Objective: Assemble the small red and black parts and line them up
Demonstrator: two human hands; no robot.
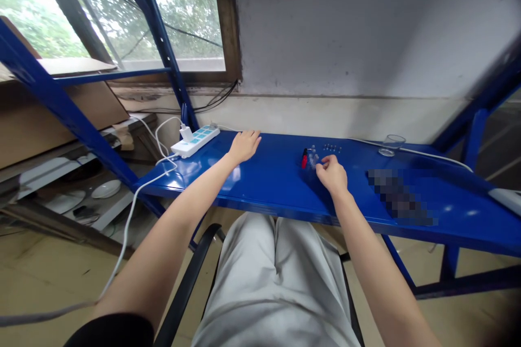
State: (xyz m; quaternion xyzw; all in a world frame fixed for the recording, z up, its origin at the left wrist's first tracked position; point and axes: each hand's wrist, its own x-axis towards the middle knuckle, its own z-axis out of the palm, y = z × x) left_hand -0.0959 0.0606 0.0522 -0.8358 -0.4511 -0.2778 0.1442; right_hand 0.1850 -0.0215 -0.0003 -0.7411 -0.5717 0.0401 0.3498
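My left hand point(244, 145) lies flat on the blue metal shelf point(268, 184), fingers stretched out, holding nothing, just right of a white power strip point(195, 141). My right hand point(332, 173) rests further right with its fingers curled in a pinch beside a small clear item point(312, 158) with a red and black part point(304, 158). What the fingers hold is too small to make out. A row of several small dark pieces point(332, 147) lies just behind that hand.
A clear glass dish point(392, 144) stands at the back right, with a white cable point(431, 155) running past it. A blurred dark patch point(401, 198) lies right of my right hand. Blue frame posts rise on both sides. My lap and a chair sit below the shelf edge.
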